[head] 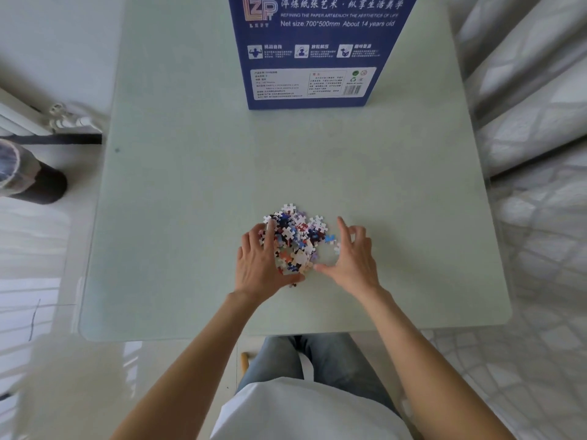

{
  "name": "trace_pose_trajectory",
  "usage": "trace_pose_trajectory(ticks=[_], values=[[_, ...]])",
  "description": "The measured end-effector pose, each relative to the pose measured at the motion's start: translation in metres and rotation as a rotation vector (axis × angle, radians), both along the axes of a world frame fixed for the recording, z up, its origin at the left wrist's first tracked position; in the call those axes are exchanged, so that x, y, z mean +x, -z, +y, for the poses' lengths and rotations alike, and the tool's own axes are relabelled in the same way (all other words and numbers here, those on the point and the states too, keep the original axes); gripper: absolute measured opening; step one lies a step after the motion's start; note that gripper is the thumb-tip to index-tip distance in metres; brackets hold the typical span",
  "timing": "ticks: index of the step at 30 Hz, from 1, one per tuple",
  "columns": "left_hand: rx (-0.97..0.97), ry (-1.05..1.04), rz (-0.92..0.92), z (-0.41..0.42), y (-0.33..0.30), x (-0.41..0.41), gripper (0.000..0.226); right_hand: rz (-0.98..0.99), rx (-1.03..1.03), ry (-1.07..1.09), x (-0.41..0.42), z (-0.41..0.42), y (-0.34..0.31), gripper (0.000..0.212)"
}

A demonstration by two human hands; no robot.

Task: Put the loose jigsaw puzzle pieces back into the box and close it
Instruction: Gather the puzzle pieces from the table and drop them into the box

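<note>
On the near half of the table (165, 249), a heap of puzzle pieces (295, 238) is cupped between two hands.
The left hand (259, 265) and right hand (351, 258) are held spread and relaxed against its sides, nothing gripped. Well beyond, the blue box (314, 49) is stood at the far edge.

A pale green worktop (190, 185) with rounded corners fills the middle of the view, matte and evenly lit by soft daylight. At nine to ten o'clock a white radiator pipe with a valve (63, 117) runs along a pale wall above a glossy white floor (31, 249), and a dark cylinder wrapped in clear film (28, 174) stands just below it. From one to five o'clock lies grey-and-white bedding with a diamond pattern (533, 122), folded in thick rolls.
</note>
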State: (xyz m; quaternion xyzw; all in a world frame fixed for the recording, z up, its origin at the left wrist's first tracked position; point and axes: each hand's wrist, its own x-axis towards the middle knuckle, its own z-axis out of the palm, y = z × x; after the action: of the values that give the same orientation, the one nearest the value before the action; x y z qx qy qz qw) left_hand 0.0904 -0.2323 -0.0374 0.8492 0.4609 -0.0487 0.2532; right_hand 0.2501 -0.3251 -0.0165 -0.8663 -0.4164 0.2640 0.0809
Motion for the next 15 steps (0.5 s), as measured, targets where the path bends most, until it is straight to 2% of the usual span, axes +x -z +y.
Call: trace_pose_trajectory(ticks=[2,5,9,12,15], values=[[0.001,-0.004,0.015,0.0,-0.001,0.008,0.129,0.057,-0.033,-0.019,-0.007,0.008,0.001,0.107],[-0.008,-0.009,-0.006,0.004,0.001,0.016,0.119,0.164,0.085,-0.042,-0.019,0.021,0.003,0.094],[-0.064,-0.063,-0.119,0.013,0.002,0.014,0.091,0.271,0.156,-0.091,-0.016,0.037,0.002,0.083],[-0.095,-0.069,-0.164,0.018,0.002,0.01,0.079,0.144,0.145,-0.219,-0.003,0.047,0.0,0.083],[-0.079,-0.052,-0.186,0.024,0.002,0.007,0.07,-0.052,0.061,-0.445,0.01,0.058,0.0,0.102]])
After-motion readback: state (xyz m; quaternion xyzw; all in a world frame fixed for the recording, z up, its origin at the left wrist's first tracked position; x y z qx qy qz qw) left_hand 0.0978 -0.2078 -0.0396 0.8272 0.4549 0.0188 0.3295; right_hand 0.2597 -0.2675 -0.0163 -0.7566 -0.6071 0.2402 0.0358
